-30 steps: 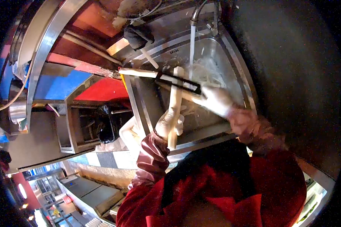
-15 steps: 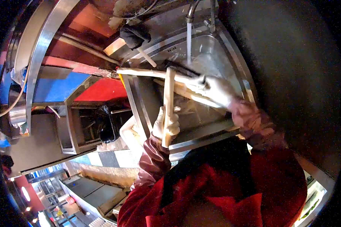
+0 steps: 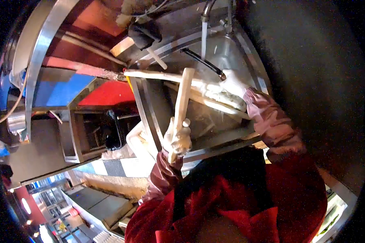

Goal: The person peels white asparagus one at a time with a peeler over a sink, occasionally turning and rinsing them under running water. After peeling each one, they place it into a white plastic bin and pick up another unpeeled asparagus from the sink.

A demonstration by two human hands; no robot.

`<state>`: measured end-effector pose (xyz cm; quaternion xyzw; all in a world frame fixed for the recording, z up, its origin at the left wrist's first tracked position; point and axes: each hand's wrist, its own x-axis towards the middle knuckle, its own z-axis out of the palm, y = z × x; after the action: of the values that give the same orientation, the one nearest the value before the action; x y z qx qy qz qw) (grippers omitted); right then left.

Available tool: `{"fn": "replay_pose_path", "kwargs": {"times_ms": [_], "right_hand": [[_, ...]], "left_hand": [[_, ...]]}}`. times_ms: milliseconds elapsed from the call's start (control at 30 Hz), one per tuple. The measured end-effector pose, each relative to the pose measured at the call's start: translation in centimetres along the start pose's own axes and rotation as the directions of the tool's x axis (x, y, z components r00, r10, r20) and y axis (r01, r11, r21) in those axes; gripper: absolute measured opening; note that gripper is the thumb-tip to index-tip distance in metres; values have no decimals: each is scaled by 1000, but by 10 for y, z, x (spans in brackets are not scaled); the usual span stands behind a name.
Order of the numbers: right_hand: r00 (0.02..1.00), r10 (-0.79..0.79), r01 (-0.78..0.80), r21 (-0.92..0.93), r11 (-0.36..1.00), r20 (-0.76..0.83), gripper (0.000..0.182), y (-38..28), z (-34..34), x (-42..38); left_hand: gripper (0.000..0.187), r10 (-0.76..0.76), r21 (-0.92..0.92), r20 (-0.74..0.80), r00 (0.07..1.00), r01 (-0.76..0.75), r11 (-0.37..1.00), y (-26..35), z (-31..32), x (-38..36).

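My left hand (image 3: 177, 137), in a white glove, is wrapped round the lower part of a pale wooden stick (image 3: 183, 91) that stands up over the sink's near left side. My right hand (image 3: 233, 84), gloved too, grips the end of a thin dark tool (image 3: 202, 62), which points up and left beside the running water. Between the hands, a long pale wooden piece (image 3: 154, 75) reaches from the sink's left corner, and another pale piece (image 3: 217, 106) lies across the basin. A whitish, wet-looking thing (image 3: 227, 97) rests near my right hand; what it is cannot be made out.
Water runs from a faucet (image 3: 205, 18) into the metal sink (image 3: 251, 60). Behind the left rim is a black-covered thing with a pale handle (image 3: 144, 38). Red and blue panels (image 3: 109, 95) and a shelf with a black bag (image 3: 112, 129) are at the left.
My right hand has drawn back from the wooden stick, up and to the right, with the dark tool. The stick in my left hand has tilted slightly right at its top.
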<state>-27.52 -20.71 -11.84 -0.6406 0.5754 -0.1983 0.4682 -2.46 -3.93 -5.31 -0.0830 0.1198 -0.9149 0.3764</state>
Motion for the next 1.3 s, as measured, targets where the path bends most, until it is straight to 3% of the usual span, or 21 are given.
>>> {"fn": "replay_pose_path", "kwargs": {"times_ms": [67, 167, 200, 267, 300, 500, 567, 600, 733, 767, 867, 933, 967, 1000, 1033, 1100, 1133, 1200, 1233, 1267, 1300], "right_hand": [[991, -130, 130, 7, 991, -5, 22, -22, -1, -9], [986, -59, -47, 591, 805, 158, 33, -46, -7, -14], [991, -127, 72, 626, 777, 44, 31, -30, -4, 2], [957, 103, -266, 687, 676, 270, 28, -46, -34, -12], [939, -69, -254, 816, 519, 336, 30, -30, -28, 1], [921, 36, -364, 822, 437, 388, 33, -23, -37, -15], [896, 111, -435, 800, 414, 430, 32, -29, -49, -19], [926, 83, -378, 891, 253, 369, 31, -19, -33, -19], [901, -76, -427, 904, 3, 426, 32, 10, -5, -15], [978, -26, -187, 926, 327, 207, 32, 3, 1, -23], [965, 119, -242, 968, 58, 234, 28, -60, -1, -44], [996, 92, -41, 875, 482, -4, 28, -55, -7, -47], [991, 129, -111, 783, 612, 39, 27, -54, -16, -51], [980, -98, 181, 566, 805, -174, 21, -30, -9, -42], [955, -167, 241, 308, 920, -246, 20, -14, -15, -40], [938, -224, 151, -270, 951, -266, 19, -21, -27, -47], [925, -343, 238, -458, 856, -161, 20, -29, -28, -54], [858, -514, 432, -533, 728, -8, 21, -37, -13, -56], [875, -485, 419, -528, 739, 16, 21, -42, -9, -54], [871, -490, 426, -529, 734, 21, 21, -40, -11, -47], [930, -365, 267, -586, 765, -52, 20, -32, -19, -32]], "left_hand": [[48, 51, 85, 8, 999, -52, 995, 1, 0, 5], [54, -14, 50, -51, 999, 17, 999, 9, 3, 7], [54, -8, 50, -49, 999, 10, 999, 9, 9, 9], [61, -73, 8, -160, 984, 75, 997, 13, 21, 13], [44, -119, -63, -158, 980, 110, 992, 21, 24, 12], [44, -437, -4, -153, 886, 441, 897, 98, 28, 54], [36, 87, 468, -543, 835, 215, 857, 91, 69, 99], [32, 395, 687, -581, 711, 168, 707, 92, 78, 118], [37, 432, 701, -415, 801, -21, 713, 135, 7, 175], [39, 446, 693, -365, 817, -82, 717, 141, -12, 190], [39, 459, 776, -228, 859, -125, 619, 111, -37, 216], [30, 520, 833, -373, 768, 31, 552, 84, -28, 213], [27, 613, 960, -258, 747, 125, 251, 80, -35, 205], [27, 610, 957, -267, 746, 132, 257, 95, -58, 190], [28, 274, 848, -273, 922, 96, 522, 122, -90, 170], [23, 415, 903, -414, 810, 423, 74, 101, -70, 144], [22, 385, 929, -221, 896, 313, -196, 94, -67, 134], [30, 444, 913, 5, 896, 177, -368, 53, -35, 126], [31, 415, 949, 33, 909, 101, -297, 51, -39, 116], [48, 323, 861, -358, 876, 444, -250, 56, -49, 100], [58, 447, 734, -248, 859, 468, -492, 45, -52, 88]]}}
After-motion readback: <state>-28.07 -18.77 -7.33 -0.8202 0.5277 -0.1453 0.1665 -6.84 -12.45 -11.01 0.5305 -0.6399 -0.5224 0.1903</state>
